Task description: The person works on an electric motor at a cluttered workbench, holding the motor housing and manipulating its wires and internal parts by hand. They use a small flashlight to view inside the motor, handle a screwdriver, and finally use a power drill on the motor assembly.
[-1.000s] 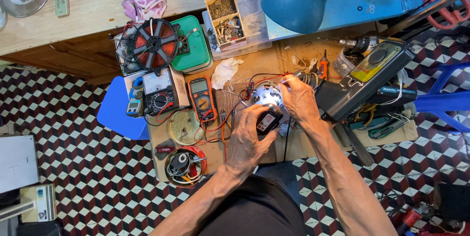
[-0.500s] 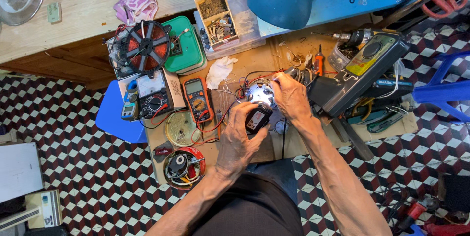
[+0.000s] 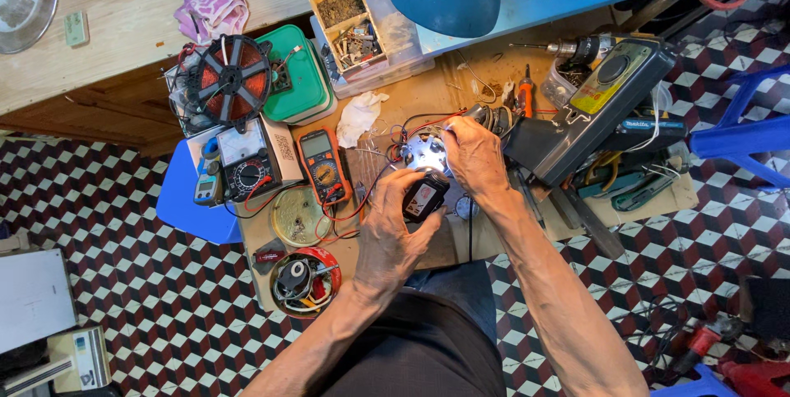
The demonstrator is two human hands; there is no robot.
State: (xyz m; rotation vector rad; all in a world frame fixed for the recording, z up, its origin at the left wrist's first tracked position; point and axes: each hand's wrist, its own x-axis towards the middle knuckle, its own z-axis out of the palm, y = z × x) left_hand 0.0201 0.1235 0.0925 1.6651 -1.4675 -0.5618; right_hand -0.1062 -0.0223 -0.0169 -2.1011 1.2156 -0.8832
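Hands are being kept close together over the middle of the cluttered bench. A small black battery pack is being gripped by the left hand, its grip pressed around the pack's lower end, just below a bright, glaring round lamp head. That lamp head is being touched at its right edge by the right hand, whose fingers are being curled together on thin red and black wires there. An orange multimeter is lying just left of the hands, beside an analogue meter. A copper induction coil is sitting further up.
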